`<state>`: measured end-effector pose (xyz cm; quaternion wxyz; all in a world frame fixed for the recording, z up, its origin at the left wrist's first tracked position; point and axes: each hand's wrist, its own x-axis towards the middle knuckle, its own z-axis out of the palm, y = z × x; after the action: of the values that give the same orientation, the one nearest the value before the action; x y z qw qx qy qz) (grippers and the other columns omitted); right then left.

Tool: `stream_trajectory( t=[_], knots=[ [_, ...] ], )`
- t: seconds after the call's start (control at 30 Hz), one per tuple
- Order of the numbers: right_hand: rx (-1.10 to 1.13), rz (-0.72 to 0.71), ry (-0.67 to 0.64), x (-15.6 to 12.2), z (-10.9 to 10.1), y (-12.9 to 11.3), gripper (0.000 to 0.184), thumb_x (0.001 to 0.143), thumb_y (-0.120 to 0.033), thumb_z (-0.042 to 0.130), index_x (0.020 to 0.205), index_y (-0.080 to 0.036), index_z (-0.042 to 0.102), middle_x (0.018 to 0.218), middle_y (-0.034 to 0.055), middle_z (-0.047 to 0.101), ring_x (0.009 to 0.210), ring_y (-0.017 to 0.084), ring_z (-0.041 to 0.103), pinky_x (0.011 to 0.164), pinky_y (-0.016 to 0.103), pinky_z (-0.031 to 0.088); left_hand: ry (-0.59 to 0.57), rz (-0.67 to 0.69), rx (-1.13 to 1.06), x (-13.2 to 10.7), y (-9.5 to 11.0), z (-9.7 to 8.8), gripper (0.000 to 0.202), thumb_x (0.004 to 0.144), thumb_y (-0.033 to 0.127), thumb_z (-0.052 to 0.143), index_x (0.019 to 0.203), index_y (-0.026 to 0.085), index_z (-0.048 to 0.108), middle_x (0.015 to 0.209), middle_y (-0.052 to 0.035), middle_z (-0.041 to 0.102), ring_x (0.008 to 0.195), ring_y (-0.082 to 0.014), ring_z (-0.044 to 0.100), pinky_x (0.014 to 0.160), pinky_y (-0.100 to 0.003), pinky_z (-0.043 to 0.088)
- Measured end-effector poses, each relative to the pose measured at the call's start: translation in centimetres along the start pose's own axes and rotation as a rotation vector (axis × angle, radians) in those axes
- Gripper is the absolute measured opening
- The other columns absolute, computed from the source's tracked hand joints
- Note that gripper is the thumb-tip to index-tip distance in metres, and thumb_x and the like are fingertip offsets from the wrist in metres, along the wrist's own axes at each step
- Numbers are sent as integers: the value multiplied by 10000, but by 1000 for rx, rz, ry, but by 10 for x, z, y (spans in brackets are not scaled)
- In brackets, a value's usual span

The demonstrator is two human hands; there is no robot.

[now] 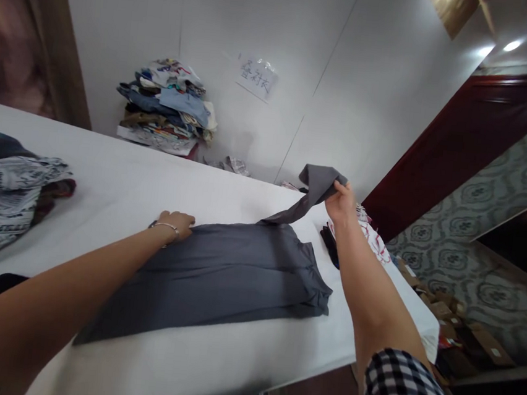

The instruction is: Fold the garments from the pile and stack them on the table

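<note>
A dark grey shirt [219, 274] lies spread across the white table, one long side partly folded and its near edge slanting along the front. My right hand [341, 202] is closed on a strip of it, which looks like a sleeve, and holds that strip raised above the table at the far right. At the far left corner of the shirt, my left hand [174, 223], with a bracelet at the wrist, has its fingers bent down over the cloth edge. The fingertips there are partly hidden.
On the white table [120, 177], a heap of printed clothes [7, 197] lies at the left. A tall stack of clothes [167, 107] stands by the wall. More folded cloth [374, 239] lies beyond my right forearm. A paper sign [257, 79] hangs on the wall.
</note>
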<state>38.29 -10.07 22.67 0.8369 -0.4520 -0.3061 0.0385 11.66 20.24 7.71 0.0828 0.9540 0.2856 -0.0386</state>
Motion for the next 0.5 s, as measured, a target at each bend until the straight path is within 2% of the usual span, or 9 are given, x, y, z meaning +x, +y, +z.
stream_trajectory(
  t=[0.1,0.2,0.3,0.43,0.5],
  knots=[
    [4,-58,-31,-18,7,-33,210,712,-92,612,851,-246,582,875,-56,690,942,142,633,919,356,484,-17,16,11,1,-2,2,268,693,181,549,914,176,700,1097,-163,676,1053,-316,604,855,-381,461],
    [25,-65,-29,-44,14,-54,244,679,-86,648,853,-250,600,888,-55,694,964,150,630,934,351,479,0,67,15,-4,-2,1,310,694,136,505,959,171,664,1100,-152,671,1036,-278,612,787,-328,469],
    [20,-55,-1,-62,17,-59,240,670,-75,647,833,-245,601,879,-53,695,958,147,629,950,349,468,3,80,44,-13,0,-5,332,719,126,471,1000,157,644,1011,-162,694,919,-274,650,734,-335,468],
    [5,-62,40,-69,17,-59,227,666,-71,631,815,-237,592,896,-49,695,951,140,626,958,348,460,59,149,116,-26,6,-11,452,745,62,416,1152,160,586,1115,-155,670,1007,-270,628,855,-371,436],
    [-3,-92,47,-76,19,-64,227,665,-75,626,818,-239,589,915,-52,695,943,136,625,952,351,464,100,186,147,-31,8,-10,457,750,41,396,1148,154,588,1159,-153,646,1066,-274,596,895,-390,418]
  ],
)
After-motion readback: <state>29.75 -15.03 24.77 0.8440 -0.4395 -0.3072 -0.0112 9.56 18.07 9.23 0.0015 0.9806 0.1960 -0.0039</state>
